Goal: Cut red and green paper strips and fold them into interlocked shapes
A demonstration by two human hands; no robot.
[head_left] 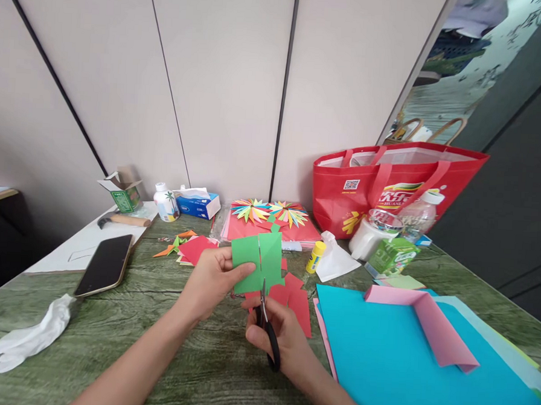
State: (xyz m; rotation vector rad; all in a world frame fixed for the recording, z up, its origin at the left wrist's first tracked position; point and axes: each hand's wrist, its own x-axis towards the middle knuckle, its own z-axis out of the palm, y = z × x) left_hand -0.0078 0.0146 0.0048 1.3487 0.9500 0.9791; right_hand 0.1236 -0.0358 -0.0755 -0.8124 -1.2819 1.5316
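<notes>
My left hand [212, 275] pinches the green paper [246, 255] near its left edge, thumb flat on the near face and fingers behind, probably so the sheet stays taut while its middle is left free. I hold it up in front of me, above the bench [216, 369], which seems to give the blades room underneath. My right hand [282, 330] is closed around the black handles of the scissors [272, 344], their tips pointing away from me at the paper's lower edge, in line with the narrow slit above. Red paper pieces [301, 307] lie beyond my right hand, within reach. The glue stick [315, 257] stands farther back, and the blue sheet [380, 359] lies off to my right, perhaps to leave my working space free.
</notes>
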